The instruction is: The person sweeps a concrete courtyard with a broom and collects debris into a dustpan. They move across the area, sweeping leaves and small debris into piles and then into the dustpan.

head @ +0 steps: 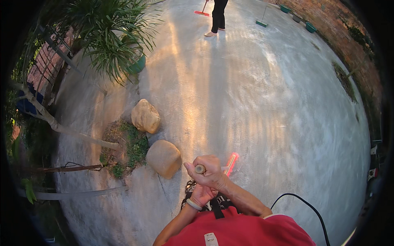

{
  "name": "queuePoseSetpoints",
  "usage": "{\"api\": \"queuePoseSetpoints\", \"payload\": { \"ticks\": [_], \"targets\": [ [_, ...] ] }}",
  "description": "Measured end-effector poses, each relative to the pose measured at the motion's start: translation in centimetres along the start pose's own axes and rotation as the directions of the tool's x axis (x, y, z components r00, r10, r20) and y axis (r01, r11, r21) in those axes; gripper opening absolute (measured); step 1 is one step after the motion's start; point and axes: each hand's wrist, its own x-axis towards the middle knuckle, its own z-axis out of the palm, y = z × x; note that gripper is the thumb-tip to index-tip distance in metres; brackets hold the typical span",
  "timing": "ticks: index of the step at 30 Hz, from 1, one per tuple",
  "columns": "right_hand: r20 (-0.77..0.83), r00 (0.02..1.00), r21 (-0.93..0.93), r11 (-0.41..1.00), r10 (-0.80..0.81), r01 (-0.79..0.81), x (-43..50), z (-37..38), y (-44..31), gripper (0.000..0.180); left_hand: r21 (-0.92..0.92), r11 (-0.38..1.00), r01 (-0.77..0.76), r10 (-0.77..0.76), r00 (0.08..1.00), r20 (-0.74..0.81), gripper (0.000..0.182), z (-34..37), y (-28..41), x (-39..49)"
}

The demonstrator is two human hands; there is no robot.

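My right hand (209, 170) is closed round the upper part of a wooden broom handle (200, 168), whose round end points up at me. Past my knuckles shows the head of the broom (231, 164), with pinkish-red bristles on the concrete. Just below my right wrist is my left hand (203, 194), with a pale bangle (194, 204) on its wrist. Its fingers are partly covered by my right hand and forearm, so its hold on the handle cannot be made out.
Two boulders (146, 116) (164, 159) edge a planted patch with a leaning trunk (89, 139). A potted plant (137, 63) stands beyond. Farther off, a person (218, 15) is near a red broom (202, 13); a green dustpan (261, 23) lies rightward. A black cable (307, 205) curves at right.
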Motion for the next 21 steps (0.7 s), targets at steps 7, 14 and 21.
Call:
{"api": "queuePoseSetpoints", "payload": {
  "ticks": [7,14,21],
  "targets": [
    [-0.115,0.992,0.002,0.999,-0.046,0.046,6.2,-3.0,-0.9,0.027,0.102,0.984,0.144,-0.155,0.983,0.103,0.047,2.8,6.4,5.6],
    [-0.130,0.991,-0.025,0.999,-0.041,0.038,10.6,-0.5,-0.4,0.030,0.096,0.976,0.195,-0.207,0.969,0.135,0.050,6.8,12.7,8.4],
    [0.050,0.992,0.103,0.989,-0.115,0.109,8.4,-0.1,1.5,0.032,-0.370,0.890,0.268,-0.214,0.960,0.181,0.050,7.0,13.7,12.8]
  ]
}}
